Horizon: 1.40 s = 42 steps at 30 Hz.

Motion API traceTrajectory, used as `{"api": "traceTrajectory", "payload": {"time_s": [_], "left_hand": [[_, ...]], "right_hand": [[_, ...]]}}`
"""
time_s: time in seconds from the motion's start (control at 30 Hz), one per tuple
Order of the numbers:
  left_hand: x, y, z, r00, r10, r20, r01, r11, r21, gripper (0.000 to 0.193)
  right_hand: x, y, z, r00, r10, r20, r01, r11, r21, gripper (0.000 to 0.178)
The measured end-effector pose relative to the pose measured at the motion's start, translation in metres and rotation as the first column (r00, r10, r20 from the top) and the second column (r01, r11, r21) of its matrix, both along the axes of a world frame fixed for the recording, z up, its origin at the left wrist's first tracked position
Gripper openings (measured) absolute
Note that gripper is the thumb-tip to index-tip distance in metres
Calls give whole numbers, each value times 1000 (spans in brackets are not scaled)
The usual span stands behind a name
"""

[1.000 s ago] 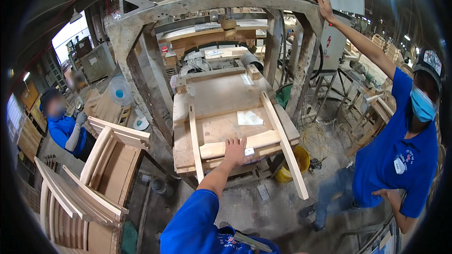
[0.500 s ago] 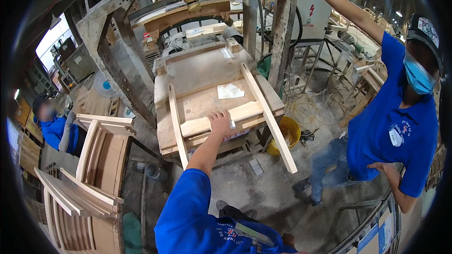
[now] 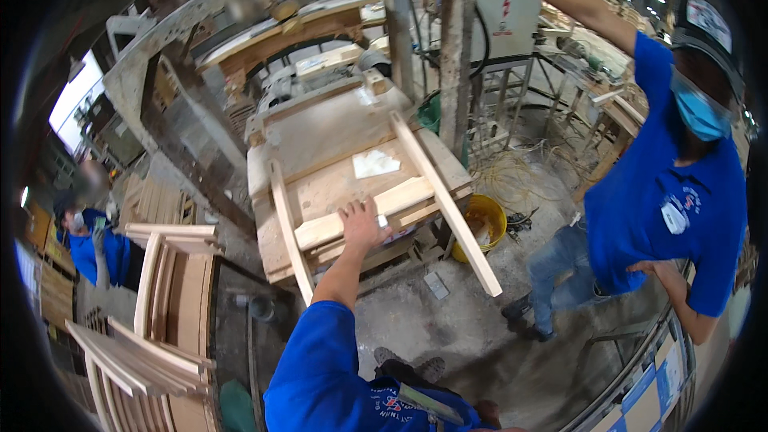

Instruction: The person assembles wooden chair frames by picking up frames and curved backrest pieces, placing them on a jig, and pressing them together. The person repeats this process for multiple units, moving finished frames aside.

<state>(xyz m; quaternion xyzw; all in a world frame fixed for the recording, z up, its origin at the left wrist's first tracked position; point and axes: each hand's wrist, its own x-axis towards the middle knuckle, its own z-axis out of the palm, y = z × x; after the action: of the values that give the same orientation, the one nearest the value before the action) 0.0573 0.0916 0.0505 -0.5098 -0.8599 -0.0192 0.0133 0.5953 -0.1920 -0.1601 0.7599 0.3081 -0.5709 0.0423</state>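
A wooden frame, with a left leg (image 3: 290, 224), a longer right leg (image 3: 448, 204) and a wide cross rail (image 3: 408, 196) between them, lies on the worn bench (image 3: 308, 124). Draped over the middle of that rail is my left hand (image 3: 364, 226), its fingers curving over the wood; a small white patch shows by the thumb. Both legs jut past the bench's near edge. What seems to be part of my right arm or hand (image 3: 488, 414) appears dark at the lower edge, fingers hidden. A white sheet (image 3: 376, 164) lies behind the rail.
A heavy metal machine frame (image 3: 456, 48) arches over the bench. Close on the right stands a masked co-worker (image 3: 656, 176), one arm raised to the machine. Curved wooden parts (image 3: 144, 352) are stacked at left, near another person (image 3: 96, 248). A yellow bucket (image 3: 496, 228) stands on the floor.
The whole view has shifted, so the bench and frame appear slightly farther left. My left hand stays on the rail, its fingers a little more spread. The co-worker's arm is still raised.
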Motion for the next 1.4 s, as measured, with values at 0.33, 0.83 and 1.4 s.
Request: {"api": "traceTrajectory", "payload": {"time_s": [0.33, 0.83, 1.4], "left_hand": [[36, 7, 15, 983, -113, -148, 111, 994, -22, 122], [35, -10, -22, 844, -188, -502, 315, 932, 180, 101], [97, -29, -23, 780, -278, -561, 538, 757, 372, 75]], "right_hand": [[14, -55, -36, 980, -170, 102, 146, 966, 213, 46], [23, -118, -17, 877, -432, 210, 344, 870, 353, 45], [144, -217, 113, 643, -514, 567, 352, 857, 377, 39]]}}
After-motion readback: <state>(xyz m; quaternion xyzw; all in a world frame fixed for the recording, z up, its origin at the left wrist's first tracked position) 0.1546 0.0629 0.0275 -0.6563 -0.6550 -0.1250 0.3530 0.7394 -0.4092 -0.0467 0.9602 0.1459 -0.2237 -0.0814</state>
